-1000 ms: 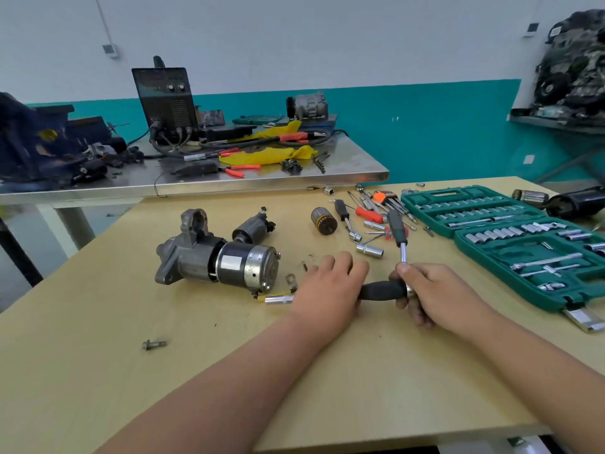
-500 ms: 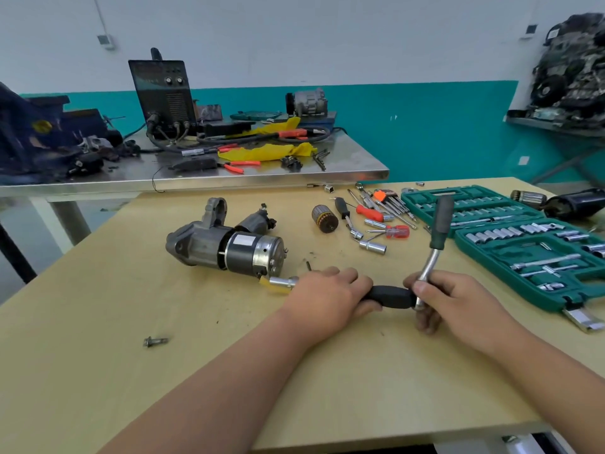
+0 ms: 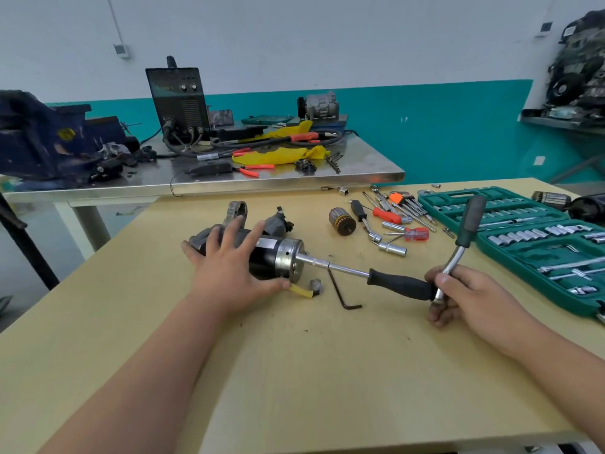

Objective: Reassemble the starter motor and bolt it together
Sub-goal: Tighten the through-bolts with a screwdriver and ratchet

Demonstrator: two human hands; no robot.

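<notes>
The motor (image 3: 262,249) lies on its side on the bench (image 3: 294,371), and the left hand (image 3: 229,263) presses flat on top of it with fingers spread, pinning rather than gripping. A driver (image 3: 397,284) runs from the motor's end cap toward the right hand (image 3: 465,294), whose fingers are clenched around a ratchet (image 3: 466,231) apparently seated in the driver's butt, handle angled up. A hex key (image 3: 340,291) lies just below the driver shaft; a socket case (image 3: 510,231) sits right of the motor.
</notes>
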